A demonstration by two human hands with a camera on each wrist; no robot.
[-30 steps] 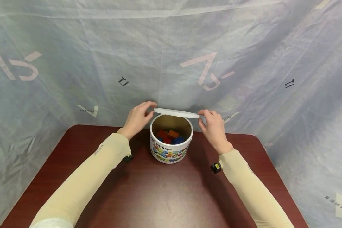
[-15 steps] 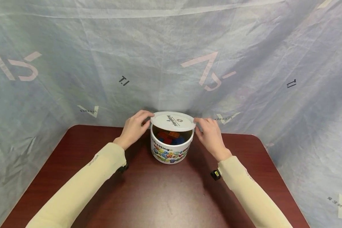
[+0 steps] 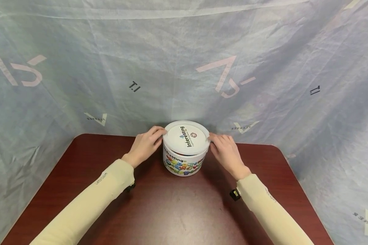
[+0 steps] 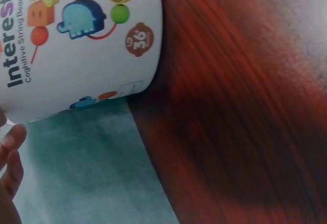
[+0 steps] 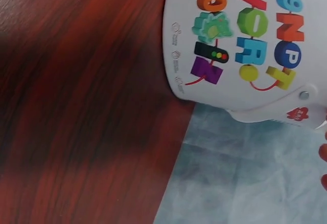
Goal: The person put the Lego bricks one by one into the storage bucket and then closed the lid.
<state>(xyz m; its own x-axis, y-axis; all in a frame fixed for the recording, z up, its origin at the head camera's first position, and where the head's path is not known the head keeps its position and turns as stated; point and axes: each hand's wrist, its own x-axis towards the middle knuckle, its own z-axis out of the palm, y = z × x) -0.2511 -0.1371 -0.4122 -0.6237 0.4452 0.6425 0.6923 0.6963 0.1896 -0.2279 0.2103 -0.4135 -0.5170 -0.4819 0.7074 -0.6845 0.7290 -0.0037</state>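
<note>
A white round lid [image 3: 174, 139] with "Interesting" printed on it lies over the mouth of a white bucket [image 3: 184, 166] covered in colourful letter pictures. Along the front, a narrow dark gap shows between lid and rim. My left hand [image 3: 144, 144] holds the lid's left edge, and my right hand [image 3: 227, 152] holds its right edge. The left wrist view has the bucket wall [image 4: 97, 65] with some fingers [image 4: 14, 165] at the frame's left side. In the right wrist view the bucket's handle [image 5: 271, 110] hangs against the wall; only fingertips show there.
The bucket stands near the back of a dark red wooden table [image 3: 171, 211]. Right behind it hangs a grey printed cloth [image 3: 159, 68], which also runs down both sides of the table.
The lid has come down from a raised, edge-on tilt behind the bucket to lie over its mouth, hiding the coloured blocks inside. Both hands have moved down with it.
</note>
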